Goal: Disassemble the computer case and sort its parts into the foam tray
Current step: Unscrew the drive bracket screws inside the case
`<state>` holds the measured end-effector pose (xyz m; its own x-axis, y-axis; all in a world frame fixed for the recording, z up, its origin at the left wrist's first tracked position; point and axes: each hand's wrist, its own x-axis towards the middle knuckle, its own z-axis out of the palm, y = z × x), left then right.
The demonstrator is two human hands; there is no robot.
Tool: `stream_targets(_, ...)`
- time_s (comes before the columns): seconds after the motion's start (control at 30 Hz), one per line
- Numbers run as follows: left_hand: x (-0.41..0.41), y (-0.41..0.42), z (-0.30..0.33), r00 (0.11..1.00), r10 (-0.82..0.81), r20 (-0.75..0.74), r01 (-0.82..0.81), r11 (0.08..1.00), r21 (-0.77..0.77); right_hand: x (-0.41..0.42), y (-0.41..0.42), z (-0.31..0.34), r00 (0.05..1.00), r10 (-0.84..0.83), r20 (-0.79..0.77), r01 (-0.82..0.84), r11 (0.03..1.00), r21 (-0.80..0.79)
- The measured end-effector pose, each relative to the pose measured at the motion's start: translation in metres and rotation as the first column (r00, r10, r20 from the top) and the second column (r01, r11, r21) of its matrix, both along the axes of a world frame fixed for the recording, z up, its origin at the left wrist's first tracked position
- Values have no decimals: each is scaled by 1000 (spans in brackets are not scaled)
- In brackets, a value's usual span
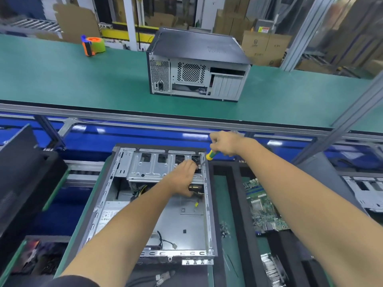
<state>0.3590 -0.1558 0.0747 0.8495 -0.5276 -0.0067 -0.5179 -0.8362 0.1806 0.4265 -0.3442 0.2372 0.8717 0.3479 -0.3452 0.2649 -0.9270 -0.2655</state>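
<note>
Chassis work in progress: the open computer case (157,206) lies on its side directly before me, side panel off, so its interior faces up for access. My right hand (224,142), at one o'clock from the case centre, is closed around the yellow-and-green handle of a screwdriver (210,155); the shaft slants down toward the far right corner of the drive cage (157,166), which I judge to be a fastener location, though the tip itself is too small to confirm. My left hand (183,177) reaches in at twelve o'clock, fingers curled against the cage beside the shaft, apparently steadying the part or guiding the tip; whether it pinches anything I cannot tell. The black foam tray (232,204) sits just beside the case at three o'clock, within easy reach for deposits; a green motherboard (264,206) already lies in one compartment and loose screws (224,229) in the narrow one nearer the case. A second case (196,65) stands closed on the green conveyor (62,79) at twelve o'clock, well apart. Loose cables (165,242) remain inside the chassis.
</note>
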Motion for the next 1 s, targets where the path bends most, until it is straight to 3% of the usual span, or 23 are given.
stream_targets(0.23, 7, 1, -3, 996, 14, -93, -19, 998, -53, 6, -1, -9, 990, 83, 116, -72, 993, -95)
stream_targets(0.37, 7, 0, -8, 997, 58, -55, -60, 998, -36, 11, -4, -15, 983, 105, 152, -102, 994, -25)
stream_targets(0.47, 10, 0, -11, 996, 70, -53, -71, 997, -28, 15, -4, -14, 983, 124, 133, -129, 991, 28)
stream_targets(0.67, 15, 1, -16, 995, 75, -60, -78, 996, -48, 21, -6, -10, 986, 129, 101, -116, 985, -127)
stream_targets(0.83, 17, 1, -19, 993, 80, -83, -85, 995, -53, 24, -9, -5, 993, 110, -42, -110, 994, -9)
stream_targets(1.0, 17, 1, -21, 994, 81, -73, -85, 995, -59, 23, -3, -8, 993, 116, -24, -115, 993, 38)
